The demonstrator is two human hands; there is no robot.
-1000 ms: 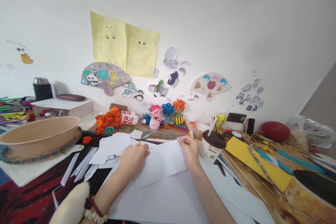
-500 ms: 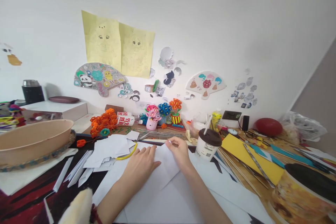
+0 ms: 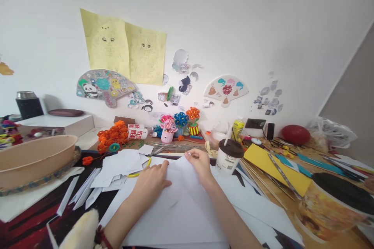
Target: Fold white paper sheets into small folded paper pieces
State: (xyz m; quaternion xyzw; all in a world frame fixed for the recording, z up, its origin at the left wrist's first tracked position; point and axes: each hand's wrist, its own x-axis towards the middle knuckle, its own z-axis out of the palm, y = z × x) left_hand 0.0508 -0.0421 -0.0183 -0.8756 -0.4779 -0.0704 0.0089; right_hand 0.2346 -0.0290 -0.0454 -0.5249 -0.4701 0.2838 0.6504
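Note:
White paper [image 3: 181, 206] lies in front of me, its upper part folded or layered. My left hand [image 3: 154, 179] rests palm down on its left side, fingers apart, close to a yellow curved object [image 3: 139, 172]. At the top of the paper, the thumb and fingers of my right hand [image 3: 199, 165] pinch a corner. Cut white pieces [image 3: 121, 165] are piled left of my left hand. A white cup with a dark lid and straw [image 3: 229, 157] stands right of my right hand.
A pinkish basin [image 3: 37, 155] sits at the left, beside folded paper strips [image 3: 84, 188]. Yellow card [image 3: 274, 169], thin sticks and a dark-lidded tub [image 3: 333, 210] occupy the right. Small flower pots [image 3: 167, 134] stand along the wall.
The view has shifted slightly. My left hand has slid a little down and left over the paper. The diagonal edge between my forearms now shows only as a short crease; the right hand keeps its pinch.

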